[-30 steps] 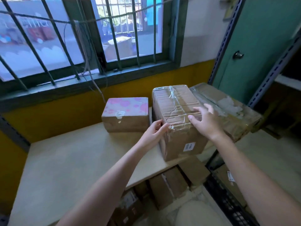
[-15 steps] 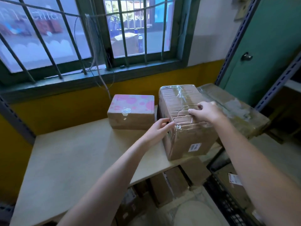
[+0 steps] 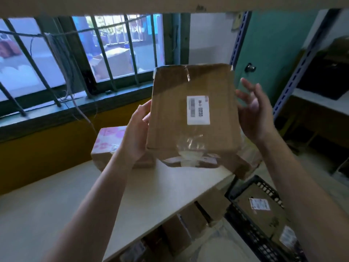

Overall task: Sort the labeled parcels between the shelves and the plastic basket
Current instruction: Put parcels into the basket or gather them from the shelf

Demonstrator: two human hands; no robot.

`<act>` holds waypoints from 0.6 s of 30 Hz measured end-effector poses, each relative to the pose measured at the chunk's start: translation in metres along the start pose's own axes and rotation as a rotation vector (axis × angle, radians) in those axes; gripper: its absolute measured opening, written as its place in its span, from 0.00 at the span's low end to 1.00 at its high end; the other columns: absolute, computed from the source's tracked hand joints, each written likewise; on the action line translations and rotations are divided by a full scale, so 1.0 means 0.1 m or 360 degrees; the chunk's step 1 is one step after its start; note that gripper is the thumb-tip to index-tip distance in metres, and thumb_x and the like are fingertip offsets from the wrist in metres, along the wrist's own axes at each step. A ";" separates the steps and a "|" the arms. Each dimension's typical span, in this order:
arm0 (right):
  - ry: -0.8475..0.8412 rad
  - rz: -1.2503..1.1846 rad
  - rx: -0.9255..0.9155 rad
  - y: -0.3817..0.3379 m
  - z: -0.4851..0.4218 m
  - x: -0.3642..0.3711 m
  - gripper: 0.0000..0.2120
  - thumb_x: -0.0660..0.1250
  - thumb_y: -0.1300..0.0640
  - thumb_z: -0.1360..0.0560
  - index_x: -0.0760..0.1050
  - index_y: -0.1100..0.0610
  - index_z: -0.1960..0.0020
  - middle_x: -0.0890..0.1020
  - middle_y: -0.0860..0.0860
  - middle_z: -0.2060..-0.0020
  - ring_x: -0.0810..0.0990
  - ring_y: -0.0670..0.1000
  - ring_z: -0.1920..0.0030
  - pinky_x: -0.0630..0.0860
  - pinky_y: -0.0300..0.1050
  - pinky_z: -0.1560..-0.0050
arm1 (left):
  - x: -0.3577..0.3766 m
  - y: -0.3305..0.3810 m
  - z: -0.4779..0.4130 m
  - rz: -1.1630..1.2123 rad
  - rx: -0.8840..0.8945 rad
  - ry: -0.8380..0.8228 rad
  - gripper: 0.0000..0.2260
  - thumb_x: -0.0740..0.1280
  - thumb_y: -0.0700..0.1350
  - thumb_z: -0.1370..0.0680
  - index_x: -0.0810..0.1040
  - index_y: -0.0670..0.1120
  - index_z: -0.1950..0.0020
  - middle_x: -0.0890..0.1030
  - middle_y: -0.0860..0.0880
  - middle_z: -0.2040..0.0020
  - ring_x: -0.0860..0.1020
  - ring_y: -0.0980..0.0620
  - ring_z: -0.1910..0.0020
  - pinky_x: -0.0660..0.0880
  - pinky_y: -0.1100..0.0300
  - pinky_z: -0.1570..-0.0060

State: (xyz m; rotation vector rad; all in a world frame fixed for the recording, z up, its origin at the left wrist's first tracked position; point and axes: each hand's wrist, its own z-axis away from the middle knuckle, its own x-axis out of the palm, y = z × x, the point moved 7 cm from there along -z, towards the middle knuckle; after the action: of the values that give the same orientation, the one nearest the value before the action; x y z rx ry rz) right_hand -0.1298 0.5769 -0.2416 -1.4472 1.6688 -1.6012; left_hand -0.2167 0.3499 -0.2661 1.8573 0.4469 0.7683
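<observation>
I hold a brown taped parcel (image 3: 192, 114) up in the air above the shelf board (image 3: 56, 214), its white label facing me. My left hand (image 3: 136, 133) grips its left side. My right hand (image 3: 253, 112) presses its palm on the right edge, fingers spread and blurred. A pink-topped parcel (image 3: 111, 140) stands on the shelf behind my left hand. At the lower right, the black plastic basket (image 3: 243, 188) holds a labeled brown parcel (image 3: 264, 212).
Part of a larger taped box (image 3: 245, 167) shows under the held parcel at the shelf's right end. Several boxes (image 3: 177, 235) fill the lower shelf. An upper shelf board (image 3: 170, 4) crosses overhead. Blue shelving uprights (image 3: 300, 67) stand at the right, a barred window behind.
The brown parcel has left the shelf, lifted and tipped so its label faces me. Both hands shifted to its sides. The view has tilted upward.
</observation>
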 end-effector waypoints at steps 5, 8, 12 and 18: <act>-0.0144 0.0330 0.0309 0.37 -0.11 0.15 0.25 0.52 0.43 0.23 0.67 0.56 0.32 0.73 0.61 0.35 0.69 0.62 0.33 0.60 0.62 0.29 | -0.09 -0.33 -0.16 0.0102 -0.0168 0.0105 0.25 0.45 0.58 0.20 0.83 0.55 0.49 0.85 0.53 0.51 0.82 0.55 0.51 0.79 0.61 0.56; -0.0126 0.0290 0.0483 0.64 -0.13 0.11 0.26 0.50 0.38 0.23 0.70 0.51 0.33 0.76 0.55 0.36 0.72 0.57 0.35 0.63 0.58 0.31 | -0.23 -0.56 -0.25 -0.0014 -0.0388 0.0286 0.28 0.46 0.64 0.22 0.81 0.53 0.47 0.85 0.49 0.51 0.82 0.50 0.50 0.78 0.51 0.50; -0.0273 0.0224 0.0500 0.80 -0.16 0.06 0.28 0.57 0.32 0.29 0.75 0.49 0.39 0.81 0.55 0.43 0.80 0.55 0.43 0.77 0.48 0.47 | -0.43 -0.61 -0.33 -0.0273 -0.0822 0.0435 0.34 0.49 0.74 0.29 0.79 0.48 0.47 0.83 0.49 0.54 0.79 0.48 0.51 0.75 0.47 0.53; -0.0317 0.0912 0.0591 1.13 -0.19 -0.01 0.35 0.65 0.32 0.35 0.66 0.46 0.32 0.80 0.51 0.44 0.81 0.52 0.49 0.76 0.51 0.49 | -0.61 -0.77 -0.19 -0.0075 -0.0903 0.0550 0.32 0.52 0.72 0.29 0.76 0.45 0.54 0.78 0.45 0.55 0.77 0.47 0.51 0.72 0.52 0.49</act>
State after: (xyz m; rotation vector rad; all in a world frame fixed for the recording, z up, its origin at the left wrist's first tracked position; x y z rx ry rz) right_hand -0.1891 0.5641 -0.3389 -0.8139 1.4044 -1.3005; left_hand -0.2703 0.3557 -0.3498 1.1879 0.4313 1.0632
